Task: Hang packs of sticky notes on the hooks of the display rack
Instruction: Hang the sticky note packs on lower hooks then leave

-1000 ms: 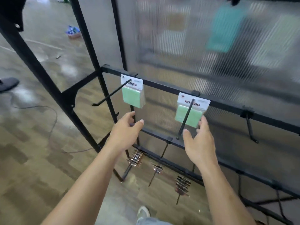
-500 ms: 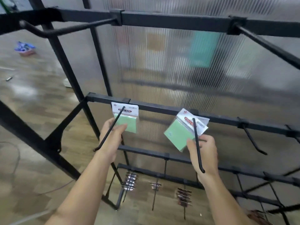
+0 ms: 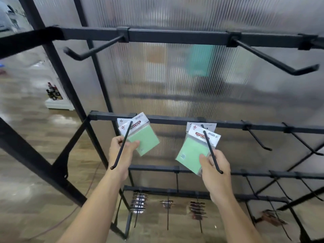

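Just below the middle crossbar (image 3: 175, 121), the left hand (image 3: 122, 153) pinches one green pack (image 3: 143, 137) and the right hand (image 3: 216, 171) pinches another (image 3: 192, 153). Each pack is tilted and appears threaded on its hook. The left hook (image 3: 121, 149) and right hook (image 3: 213, 155) run lengthwise from the crossbar toward the person, so the packs probably slide back toward it. Neither hand looks nearer.

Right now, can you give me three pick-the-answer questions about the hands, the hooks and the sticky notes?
1. The packs of sticky notes sit on hooks fixed to which bar? A. top bar B. second bar down C. lowest bar
2. What colour are the notes? A. pink B. green C. yellow
3. What is the right hand doing? A. hanging free B. pressing a bar C. gripping a pack
Answers: 1 B, both loaded hooks stick out from that bar. 2 B, green shows through the clear wrapping. 3 C, its thumb and fingers pinch a pack's lower edge.
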Available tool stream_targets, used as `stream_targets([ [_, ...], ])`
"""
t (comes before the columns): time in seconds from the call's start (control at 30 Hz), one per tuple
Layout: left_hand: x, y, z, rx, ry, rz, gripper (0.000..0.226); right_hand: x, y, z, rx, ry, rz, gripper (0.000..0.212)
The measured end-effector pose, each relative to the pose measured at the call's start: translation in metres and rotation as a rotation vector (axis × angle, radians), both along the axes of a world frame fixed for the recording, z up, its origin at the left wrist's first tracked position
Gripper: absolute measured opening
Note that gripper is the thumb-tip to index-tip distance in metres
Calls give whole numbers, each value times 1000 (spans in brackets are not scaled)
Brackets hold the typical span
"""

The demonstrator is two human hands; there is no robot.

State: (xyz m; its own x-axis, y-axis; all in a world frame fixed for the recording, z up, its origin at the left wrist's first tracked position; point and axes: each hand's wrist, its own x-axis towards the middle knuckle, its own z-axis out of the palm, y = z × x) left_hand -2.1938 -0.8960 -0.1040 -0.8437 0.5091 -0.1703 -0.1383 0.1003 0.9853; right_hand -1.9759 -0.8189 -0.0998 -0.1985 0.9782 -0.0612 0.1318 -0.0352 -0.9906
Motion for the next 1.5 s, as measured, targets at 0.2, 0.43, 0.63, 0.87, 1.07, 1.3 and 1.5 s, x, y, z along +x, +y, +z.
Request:
stream_targets([
  [0.2,10,-20,3,46,56,-109,8,2,-21,6,-45,75,-26,14],
  [0.43,32,-74,19,158,63,-187,11,-6,-55,7,48,80,-115,7],
  [0.63,43,-120,36,190,129,-297,20,0,-89,13,169,39,-218,17],
  [0.87,59,-160,52,318,206,-316,19,21,-123,19,319,-1,-223,8],
  [1.07,80,-143,44,240,144,-406,17,52,-136,18,197,64,-149,10],
  [1.3,129,-98,34,157,98,-550,26,124,-139,27,35,93,-236,11],
  [1.5,201,-51,27,106,129,-737,31,199,-128,20,9,68,-386,27],
])
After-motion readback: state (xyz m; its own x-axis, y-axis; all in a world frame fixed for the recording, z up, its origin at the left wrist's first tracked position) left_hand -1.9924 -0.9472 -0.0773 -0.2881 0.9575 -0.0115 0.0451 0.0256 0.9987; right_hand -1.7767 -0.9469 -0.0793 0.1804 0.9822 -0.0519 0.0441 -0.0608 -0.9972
